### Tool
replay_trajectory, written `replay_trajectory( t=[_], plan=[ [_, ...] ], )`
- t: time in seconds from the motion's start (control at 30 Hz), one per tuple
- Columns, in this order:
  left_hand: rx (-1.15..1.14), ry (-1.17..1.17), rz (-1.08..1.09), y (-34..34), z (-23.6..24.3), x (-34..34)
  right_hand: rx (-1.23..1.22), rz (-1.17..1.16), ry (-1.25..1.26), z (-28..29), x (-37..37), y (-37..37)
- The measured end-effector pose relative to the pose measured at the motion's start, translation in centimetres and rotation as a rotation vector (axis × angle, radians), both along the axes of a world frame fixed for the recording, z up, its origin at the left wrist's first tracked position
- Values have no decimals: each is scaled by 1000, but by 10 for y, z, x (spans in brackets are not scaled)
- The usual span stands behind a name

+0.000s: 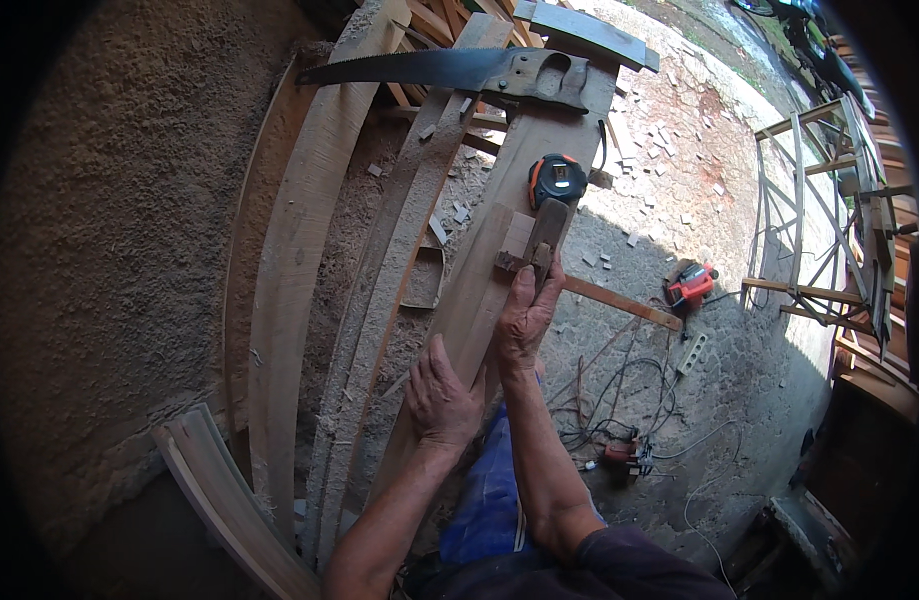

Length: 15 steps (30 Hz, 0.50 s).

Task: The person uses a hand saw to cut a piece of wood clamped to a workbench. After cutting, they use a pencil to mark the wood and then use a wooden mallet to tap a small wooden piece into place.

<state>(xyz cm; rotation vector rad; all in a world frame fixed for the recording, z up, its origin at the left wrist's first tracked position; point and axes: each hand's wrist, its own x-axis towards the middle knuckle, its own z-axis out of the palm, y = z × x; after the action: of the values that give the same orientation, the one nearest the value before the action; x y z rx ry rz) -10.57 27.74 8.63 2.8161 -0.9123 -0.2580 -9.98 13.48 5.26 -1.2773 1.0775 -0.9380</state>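
Note:
A long pale board [470, 285] runs away from me, lying along the middle of the view. My left hand [444, 398] rests on its near part, fingers stretched out, holding nothing. My right hand [528, 322] is closed round a worn dark wooden tool [550, 228] with a rounded far end, at the board's right edge; its exact kind I cannot make out. Beside the tool, a small pale wood piece [517, 235] lies on the board. Just beyond sits a black and orange tape measure [557, 180]. Farther off, a handsaw [460, 72] lies across the boards.
More long boards [300, 270] stretch along the left, near a rough wall [130, 230]. On the floor to the right are a red power tool [691, 285], a power strip [693, 354], another corded tool [630, 455] and tangled cables. Wood offcuts are scattered beyond. A wooden frame [800, 210] stands far right.

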Motion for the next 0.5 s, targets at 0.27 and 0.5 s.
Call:
replay_trajectory(
  t=[0.27,0.5],
  plan=[
    [-27,-18,-7,0,-2,0,-98,-40,18,0,-4,16],
    [-10,-8,-5,-1,-1,0,-40,33,61,2,-6,3]
  ],
)
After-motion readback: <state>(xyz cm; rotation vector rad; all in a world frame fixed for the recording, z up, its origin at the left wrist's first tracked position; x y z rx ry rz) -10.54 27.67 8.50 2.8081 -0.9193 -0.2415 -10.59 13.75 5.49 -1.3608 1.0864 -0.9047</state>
